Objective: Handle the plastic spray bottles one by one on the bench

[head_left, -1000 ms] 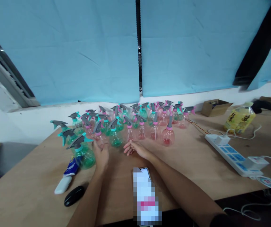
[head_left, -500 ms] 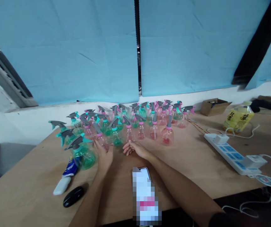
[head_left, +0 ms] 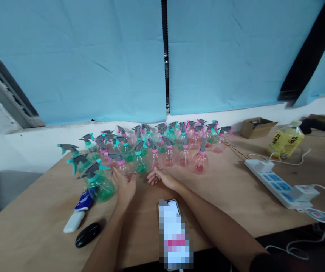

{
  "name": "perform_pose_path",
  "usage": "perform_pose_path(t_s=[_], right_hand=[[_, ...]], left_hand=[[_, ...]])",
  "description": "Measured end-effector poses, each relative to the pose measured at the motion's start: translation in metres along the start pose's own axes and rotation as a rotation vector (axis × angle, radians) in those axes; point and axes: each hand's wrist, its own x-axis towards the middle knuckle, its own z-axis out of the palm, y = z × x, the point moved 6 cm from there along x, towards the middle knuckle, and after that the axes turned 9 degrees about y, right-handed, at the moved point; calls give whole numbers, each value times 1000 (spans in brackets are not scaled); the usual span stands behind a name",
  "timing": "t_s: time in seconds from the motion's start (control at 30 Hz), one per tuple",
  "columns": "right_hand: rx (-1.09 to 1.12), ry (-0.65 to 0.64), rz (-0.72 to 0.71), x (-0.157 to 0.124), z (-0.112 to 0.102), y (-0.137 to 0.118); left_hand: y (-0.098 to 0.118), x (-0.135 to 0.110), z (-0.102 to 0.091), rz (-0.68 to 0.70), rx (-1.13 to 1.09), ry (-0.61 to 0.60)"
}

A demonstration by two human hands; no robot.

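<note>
My left hand [head_left: 125, 186] is closed around the lower body of a clear pink spray bottle [head_left: 125, 168], thumb on its right and fingers on its left. That bottle stands upright, its grey trigger head pointing left. My right hand [head_left: 162, 178] rests just right of it, palm turned inward, fingers loosely curled with nothing seen in them. Beyond it are a pink spray bottle [head_left: 155, 158] and a green spray bottle [head_left: 140, 163]. Left of my left hand stands a larger-looking green spray bottle [head_left: 102, 187], apart from it.
Several more pink and green spray bottles fill the table's back. In front lies a phone [head_left: 174, 226]. At left are a blue packet [head_left: 84, 200], a white object [head_left: 74, 222] and a black oval case [head_left: 87, 235]. A power strip [head_left: 277, 185], yellow drink bottle [head_left: 285, 140] and cardboard box [head_left: 256, 128] stand right.
The pink bottle in my left hand has turned, so its trigger head points left instead of up and away. Both hands have stayed in nearly the same place.
</note>
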Motion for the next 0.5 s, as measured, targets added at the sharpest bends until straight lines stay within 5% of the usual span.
perform_pose_path(t_s=[0.5], right_hand=[[-19,42,-5,4,-1,5]], left_hand=[[5,-7,6,-11,-26,-26]])
